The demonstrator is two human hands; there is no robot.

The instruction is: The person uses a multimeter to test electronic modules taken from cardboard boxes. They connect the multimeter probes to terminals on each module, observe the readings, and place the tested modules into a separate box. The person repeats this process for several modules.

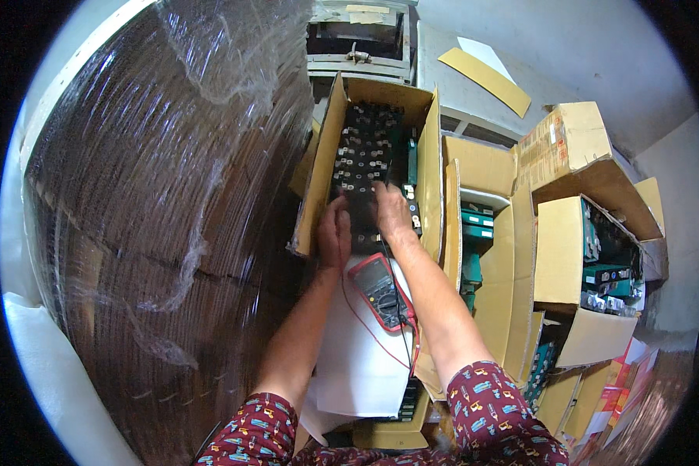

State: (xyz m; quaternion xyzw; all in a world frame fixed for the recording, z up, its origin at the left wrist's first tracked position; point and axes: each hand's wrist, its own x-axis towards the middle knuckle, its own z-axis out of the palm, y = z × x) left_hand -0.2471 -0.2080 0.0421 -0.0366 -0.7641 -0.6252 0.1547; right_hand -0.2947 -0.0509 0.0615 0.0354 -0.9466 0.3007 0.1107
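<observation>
A tall open cardboard box (pixel 325 167) in front of me holds rows of black battery-like blocks (pixel 363 151) with metal terminals. At its left side my left hand (pixel 335 231) is closed, with a thin red lead running into it. My right hand (pixel 394 210) is pinched over the terminals, fingertips near one of them, and a black lead passes up to it. The probe tips are too small or hidden to make out. A red-cased multimeter (pixel 382 291) lies between my forearms on a white sheet (pixel 357 361), both leads plugged into its lower end.
Stretch-wrapped stacked material (pixel 163 194) stands close on the left. More open cartons (pixel 493 272) with green and black blocks (pixel 476 221) are on the right. Behind them are a grey surface (pixel 446 66) with a yellow card strip (pixel 485 81) and a metal frame (pixel 357 66).
</observation>
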